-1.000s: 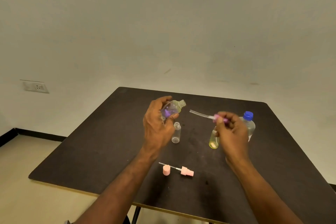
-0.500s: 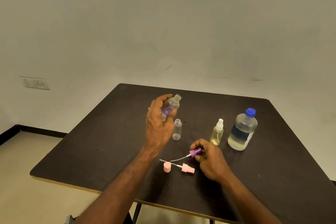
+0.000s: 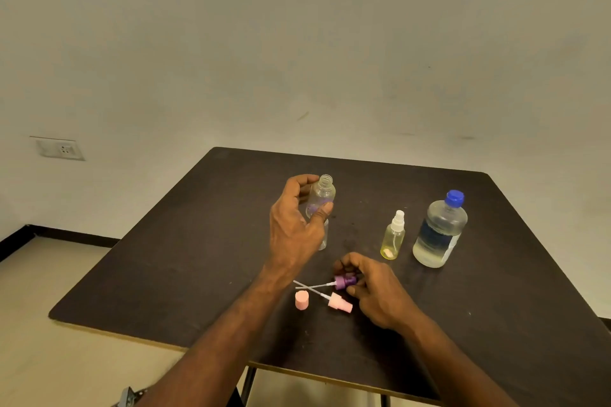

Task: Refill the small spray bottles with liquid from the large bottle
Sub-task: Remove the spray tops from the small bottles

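Two hands are at work over the dark surface (image 3: pixel 198 261). My left hand (image 3: pixel 294 228) grips an uncapped clear bottle (image 3: pixel 320 195) upright in the air, fingers behind it and thumb across its front. Just behind that hand a second open bottle (image 3: pixel 324 239) stands, mostly hidden. My right hand (image 3: pixel 373 291) rests low, its fingertips pinching a purple sprayer (image 3: pixel 345 281) whose tube lies across the tube of a pink sprayer (image 3: pixel 340 302). A pink cap (image 3: pixel 302 300) stands just left of that. Farther right stands a yellowish spray bottle (image 3: pixel 393 238), then the large bottle (image 3: pixel 439 231) with its blue cap on, partly full.
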